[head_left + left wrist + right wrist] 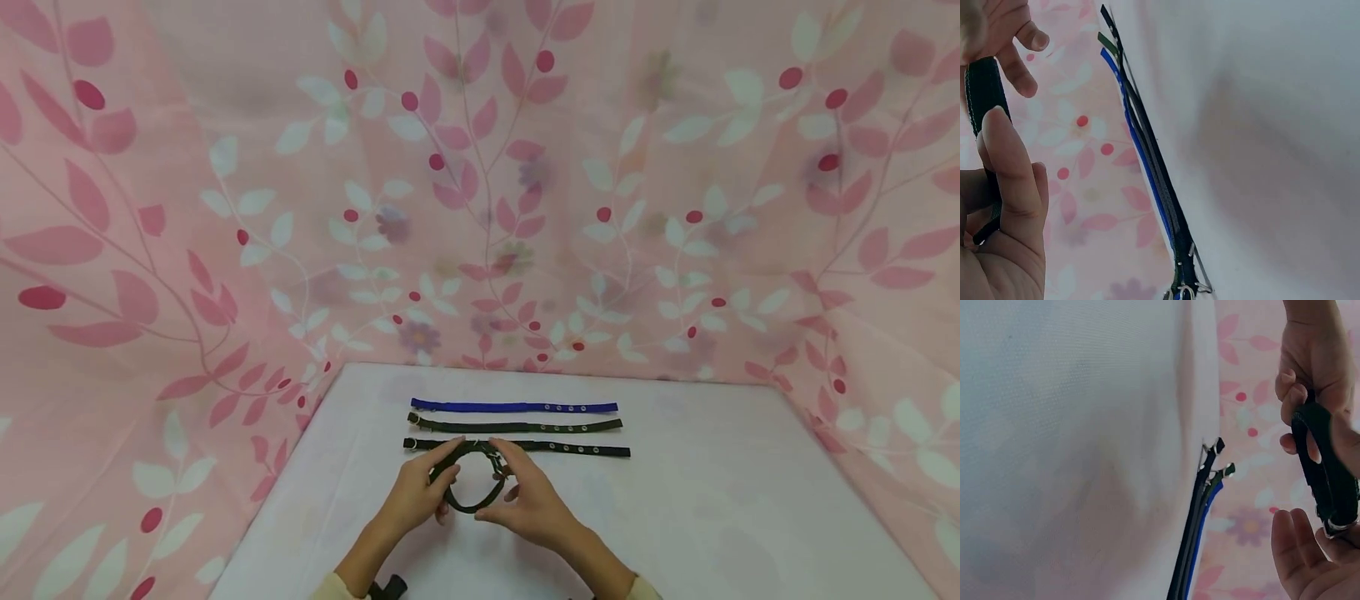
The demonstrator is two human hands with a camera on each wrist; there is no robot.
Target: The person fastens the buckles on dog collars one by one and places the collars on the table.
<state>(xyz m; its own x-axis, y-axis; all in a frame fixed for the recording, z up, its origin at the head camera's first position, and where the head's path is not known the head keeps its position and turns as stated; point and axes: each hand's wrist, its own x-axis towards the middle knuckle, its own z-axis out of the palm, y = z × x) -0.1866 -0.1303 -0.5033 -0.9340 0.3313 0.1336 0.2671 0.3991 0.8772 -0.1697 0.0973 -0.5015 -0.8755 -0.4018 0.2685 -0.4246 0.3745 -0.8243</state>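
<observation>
A dark green or black pet collar (487,504) is buckled into a ring above the white table. My left hand (416,493) grips the ring's left side, its thumb inside the loop. On the other side, my right hand (534,504) holds the ring between thumb and fingers, near the metal buckle. The right wrist view shows the collar (1329,469) edge-on, with metal at its lower end. Behind the hands, three collars lie straight and side by side: a blue collar (517,407), an olive green collar (510,427) and a black collar (581,449), which the hands partly cover.
The white table (712,500) reaches back to a pink floral cloth (480,208), which also hangs at both sides. The flat collars have buckles at the left and metal eyelets toward the right. A black device (390,588) sits by the left wrist.
</observation>
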